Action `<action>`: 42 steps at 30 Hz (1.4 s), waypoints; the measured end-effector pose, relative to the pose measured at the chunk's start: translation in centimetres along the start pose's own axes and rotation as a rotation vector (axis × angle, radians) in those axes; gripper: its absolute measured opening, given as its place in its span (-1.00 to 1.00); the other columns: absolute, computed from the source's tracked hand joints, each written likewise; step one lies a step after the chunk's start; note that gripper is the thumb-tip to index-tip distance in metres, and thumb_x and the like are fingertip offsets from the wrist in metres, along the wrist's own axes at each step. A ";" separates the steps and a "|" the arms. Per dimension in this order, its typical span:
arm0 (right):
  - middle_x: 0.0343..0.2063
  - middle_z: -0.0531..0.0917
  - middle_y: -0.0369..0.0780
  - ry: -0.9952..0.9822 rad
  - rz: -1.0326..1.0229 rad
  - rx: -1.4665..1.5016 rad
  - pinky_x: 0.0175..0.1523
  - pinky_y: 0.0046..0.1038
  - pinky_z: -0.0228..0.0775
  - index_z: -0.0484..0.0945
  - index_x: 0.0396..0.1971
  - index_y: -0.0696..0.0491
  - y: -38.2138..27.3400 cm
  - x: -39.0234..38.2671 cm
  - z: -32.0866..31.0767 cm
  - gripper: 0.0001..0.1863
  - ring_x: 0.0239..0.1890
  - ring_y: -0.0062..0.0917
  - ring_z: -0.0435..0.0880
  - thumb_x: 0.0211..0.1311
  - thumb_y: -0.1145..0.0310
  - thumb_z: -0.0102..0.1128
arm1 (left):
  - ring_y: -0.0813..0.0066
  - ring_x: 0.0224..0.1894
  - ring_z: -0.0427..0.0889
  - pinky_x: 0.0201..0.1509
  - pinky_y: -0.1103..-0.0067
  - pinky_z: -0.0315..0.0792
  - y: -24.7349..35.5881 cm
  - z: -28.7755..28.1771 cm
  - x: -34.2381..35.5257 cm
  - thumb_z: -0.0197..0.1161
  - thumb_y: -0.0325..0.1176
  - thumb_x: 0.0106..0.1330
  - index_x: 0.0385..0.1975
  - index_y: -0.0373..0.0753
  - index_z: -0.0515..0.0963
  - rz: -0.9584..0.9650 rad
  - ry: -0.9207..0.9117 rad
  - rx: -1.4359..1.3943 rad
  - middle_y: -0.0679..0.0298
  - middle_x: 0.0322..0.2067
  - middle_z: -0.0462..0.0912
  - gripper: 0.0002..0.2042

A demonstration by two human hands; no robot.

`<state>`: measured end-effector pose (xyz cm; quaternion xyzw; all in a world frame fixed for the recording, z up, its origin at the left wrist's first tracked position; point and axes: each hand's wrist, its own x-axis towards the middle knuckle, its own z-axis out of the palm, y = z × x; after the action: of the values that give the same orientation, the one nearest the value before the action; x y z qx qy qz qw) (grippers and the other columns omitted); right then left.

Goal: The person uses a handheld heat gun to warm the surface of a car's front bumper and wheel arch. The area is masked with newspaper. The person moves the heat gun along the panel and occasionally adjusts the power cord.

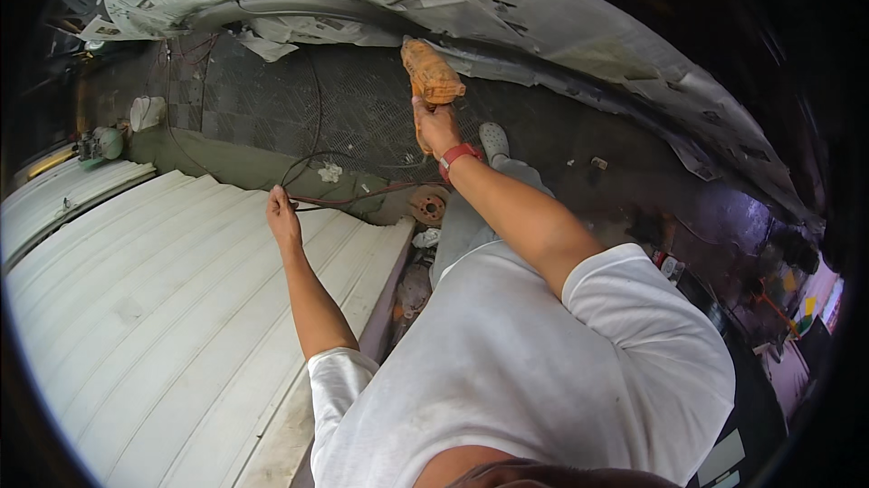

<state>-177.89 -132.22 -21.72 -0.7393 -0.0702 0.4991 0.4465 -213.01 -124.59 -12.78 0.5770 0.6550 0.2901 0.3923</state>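
My right hand [436, 128] grips a tool wrapped in worn orange covering [433, 71], held up beside a curved dark panel edge [507, 61] masked with newspaper [579, 31]. The tool's own shape is hidden under the wrapping. My left hand [281, 205] is closed on a dark hose [317, 158], held out over the edge of white ribbed panels [154, 289]. The hose loops toward my right hand, with a red hose [403, 186] running alongside.
My foot in a grey clog [495, 142] stands on the dark textured floor [253, 90]. A rusty disc [427, 205] lies beside my leg. A green machine [100, 148] and a white bucket [147, 114] are at the left. Clutter [778, 307] fills the right side.
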 end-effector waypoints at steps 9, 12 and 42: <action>-0.30 0.73 0.01 -0.122 -0.186 0.096 -0.06 -0.16 0.52 0.62 -0.13 0.23 -10.3 -2.9 14.1 -0.48 -0.22 -0.09 0.74 0.46 -0.04 0.21 | 0.63 -0.40 0.32 -0.18 0.55 0.41 0.0 -9.1 11.3 0.05 0.15 0.59 -0.41 -0.11 0.42 -0.038 0.051 -0.007 0.46 -0.49 0.32 -0.54; -0.60 0.62 -0.28 -0.018 -0.294 0.085 -0.31 -0.37 0.43 0.58 -0.50 0.14 -13.5 -3.8 21.1 -0.49 -0.53 -0.53 0.59 0.48 -0.02 0.23 | 0.64 -0.41 0.29 -0.21 0.57 0.36 -3.2 -13.1 16.6 0.05 0.14 0.60 -0.41 -0.10 0.41 -0.033 0.053 -0.070 0.47 -0.49 0.31 -0.55; -0.45 0.57 -0.31 0.407 -0.127 0.890 -0.43 -0.47 0.52 0.51 -0.07 0.05 -4.3 0.2 16.6 -0.76 -0.50 -0.60 0.57 0.48 0.23 0.28 | 0.63 -0.30 0.33 -0.12 0.64 0.31 -0.5 -11.3 29.5 0.04 0.04 0.64 -0.38 -0.24 0.44 0.089 -0.680 0.278 0.45 -0.41 0.42 -0.55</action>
<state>-189.58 -119.74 -20.42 -0.5537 0.1935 0.2978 0.7532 -223.62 -94.85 -12.54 0.7160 0.4950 0.0067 0.4922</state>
